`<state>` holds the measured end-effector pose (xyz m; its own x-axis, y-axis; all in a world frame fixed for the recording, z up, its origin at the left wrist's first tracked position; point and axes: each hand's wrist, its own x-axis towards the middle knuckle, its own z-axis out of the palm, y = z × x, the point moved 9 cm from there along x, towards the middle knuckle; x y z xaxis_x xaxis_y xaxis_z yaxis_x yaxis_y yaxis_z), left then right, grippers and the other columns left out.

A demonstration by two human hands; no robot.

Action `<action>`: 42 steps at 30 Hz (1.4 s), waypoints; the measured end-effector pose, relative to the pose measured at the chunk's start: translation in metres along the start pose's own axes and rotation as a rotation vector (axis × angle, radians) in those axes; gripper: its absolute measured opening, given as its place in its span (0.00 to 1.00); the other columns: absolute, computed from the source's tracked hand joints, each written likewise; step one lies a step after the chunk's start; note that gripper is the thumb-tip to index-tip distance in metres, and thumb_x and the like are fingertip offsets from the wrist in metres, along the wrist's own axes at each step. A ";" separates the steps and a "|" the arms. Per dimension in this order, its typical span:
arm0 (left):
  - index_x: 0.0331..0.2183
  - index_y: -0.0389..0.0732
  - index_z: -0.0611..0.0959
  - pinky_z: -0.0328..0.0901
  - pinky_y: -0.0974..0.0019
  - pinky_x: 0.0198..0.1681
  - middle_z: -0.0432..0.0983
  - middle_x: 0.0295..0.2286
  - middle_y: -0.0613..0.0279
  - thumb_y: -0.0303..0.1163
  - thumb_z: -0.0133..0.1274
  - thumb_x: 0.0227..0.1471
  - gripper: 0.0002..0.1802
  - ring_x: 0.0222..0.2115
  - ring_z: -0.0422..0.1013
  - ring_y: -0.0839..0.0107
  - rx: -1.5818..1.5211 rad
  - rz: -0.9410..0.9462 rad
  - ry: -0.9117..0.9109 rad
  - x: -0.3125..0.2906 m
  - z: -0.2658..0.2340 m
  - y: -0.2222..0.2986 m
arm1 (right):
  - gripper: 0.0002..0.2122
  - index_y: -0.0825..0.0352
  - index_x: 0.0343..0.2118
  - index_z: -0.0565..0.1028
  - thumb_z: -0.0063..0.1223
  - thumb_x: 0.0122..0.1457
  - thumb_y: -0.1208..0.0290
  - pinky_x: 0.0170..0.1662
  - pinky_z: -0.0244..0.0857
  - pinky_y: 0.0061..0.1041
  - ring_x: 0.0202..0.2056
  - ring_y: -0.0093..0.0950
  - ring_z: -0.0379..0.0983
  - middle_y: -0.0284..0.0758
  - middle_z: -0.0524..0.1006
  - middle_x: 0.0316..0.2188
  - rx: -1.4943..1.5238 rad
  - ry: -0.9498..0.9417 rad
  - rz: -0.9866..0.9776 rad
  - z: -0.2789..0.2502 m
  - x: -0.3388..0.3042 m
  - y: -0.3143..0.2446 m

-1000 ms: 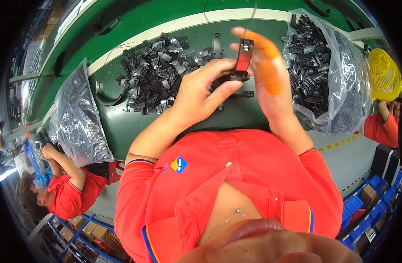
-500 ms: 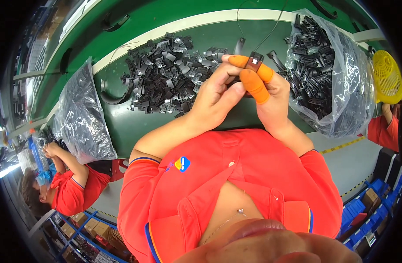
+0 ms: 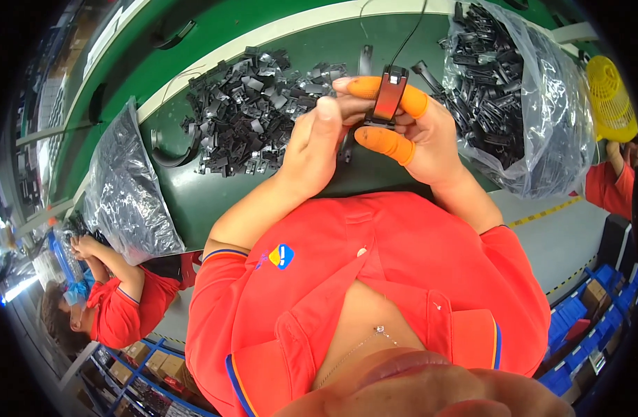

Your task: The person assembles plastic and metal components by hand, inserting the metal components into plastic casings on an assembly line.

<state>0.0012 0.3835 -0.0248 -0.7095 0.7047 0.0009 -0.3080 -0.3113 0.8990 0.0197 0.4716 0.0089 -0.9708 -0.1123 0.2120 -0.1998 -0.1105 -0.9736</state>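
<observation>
A black plastic clip-like piece [image 3: 390,95] with a glossy face reflecting red-orange stands between both hands above the green table. My right hand [image 3: 434,142], with orange finger cots on thumb and index finger, grips it. My left hand [image 3: 308,149] is beside it, thumb raised and apart, fingers stretched toward the clip's rear side. Their ends are partly hidden, so whether they touch it is unclear. A narrow dark strip [image 3: 345,147] shows just below the left fingers; what supports it cannot be made out. A heap of small black parts [image 3: 246,115] spreads left of the hands.
A clear bag [image 3: 552,149] of long black pieces lies on the right; another plastic bag [image 3: 128,191] sits at the left table edge. A thin cable [image 3: 409,35] runs behind the hands. A yellow basket-like object [image 3: 611,97] and co-workers in red [image 3: 131,309] flank the table.
The clip has turned so its broad glossy face shows. My left thumb has lifted away from the right fingers, and my right thumb and index finger have spread farther apart.
</observation>
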 end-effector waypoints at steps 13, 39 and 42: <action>0.38 0.38 0.76 0.66 0.66 0.35 0.74 0.32 0.57 0.43 0.62 0.37 0.27 0.32 0.72 0.61 0.754 0.291 0.034 -0.008 0.030 0.024 | 0.17 0.74 0.36 0.73 0.61 0.43 0.73 0.42 0.67 0.27 0.37 0.30 0.73 0.41 0.75 0.36 -0.243 -0.074 -0.174 0.005 -0.013 -0.021; 0.42 0.38 0.73 0.57 0.60 0.49 0.69 0.40 0.52 0.47 0.60 0.36 0.32 0.42 0.65 0.55 0.814 0.159 -0.304 0.004 0.048 0.029 | 0.14 0.66 0.32 0.75 0.62 0.40 0.71 0.43 0.61 0.24 0.38 0.25 0.71 0.32 0.76 0.37 -0.408 -0.017 -0.427 0.006 -0.014 -0.039; 0.40 0.35 0.73 0.62 0.68 0.43 0.70 0.36 0.58 0.36 0.65 0.32 0.31 0.39 0.67 0.68 0.544 0.029 -0.337 -0.001 0.051 0.022 | 0.14 0.67 0.31 0.75 0.62 0.39 0.71 0.43 0.60 0.25 0.37 0.26 0.72 0.33 0.76 0.37 -0.428 -0.041 -0.429 0.010 -0.014 -0.041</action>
<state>0.0275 0.4080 0.0173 -0.4475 0.8901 0.0867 0.1372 -0.0275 0.9902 0.0426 0.4679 0.0470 -0.7878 -0.1841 0.5878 -0.6159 0.2515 -0.7466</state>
